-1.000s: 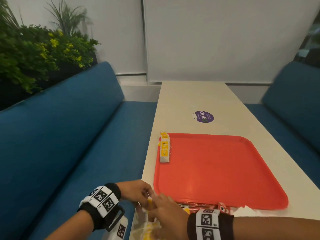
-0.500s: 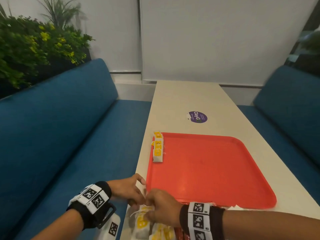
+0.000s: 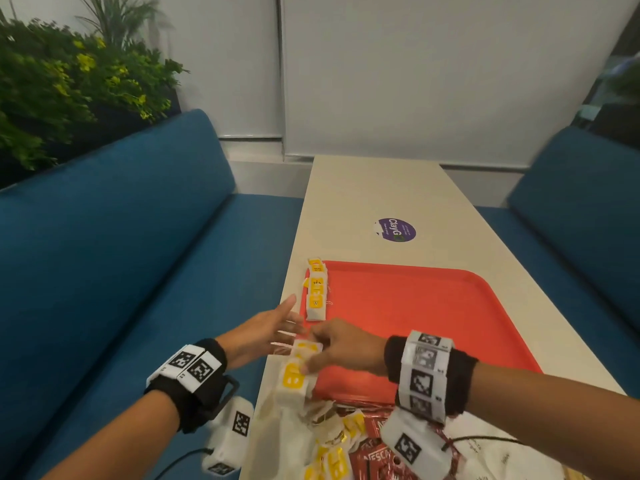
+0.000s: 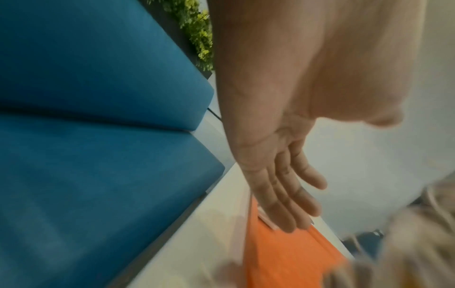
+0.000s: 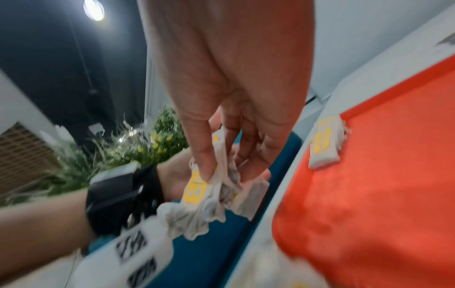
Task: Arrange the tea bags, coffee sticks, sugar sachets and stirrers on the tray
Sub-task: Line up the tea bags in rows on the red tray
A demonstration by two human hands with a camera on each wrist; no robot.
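A red tray (image 3: pixel 415 306) lies on the cream table (image 3: pixel 374 192). A short row of white tea bags with yellow tags (image 3: pixel 316 292) sits along the tray's left edge. My right hand (image 3: pixel 313 355) pinches a small bunch of tea bags (image 3: pixel 294 375) just off the tray's near-left corner; the right wrist view shows thumb and fingers curled on the tea bags (image 5: pixel 206 187). My left hand (image 3: pixel 277 323) hovers flat with straight fingers beside the row, its fingers (image 4: pixel 290 204) over the tray edge (image 4: pixel 283 253), holding nothing.
A pile of loose tea bags (image 3: pixel 329 445), red coffee sticks (image 3: pixel 374 455) and white sachets (image 3: pixel 491 452) lies at the table's near end. Blue benches (image 3: pixel 121 254) flank the table, with plants (image 3: pixel 69 84) behind the left one. A purple sticker (image 3: pixel 394 230) sits beyond the tray.
My right hand has lifted a bunch of tea bags from the near pile toward the tray's left edge. The left hand has opened and moved forward beside the row.
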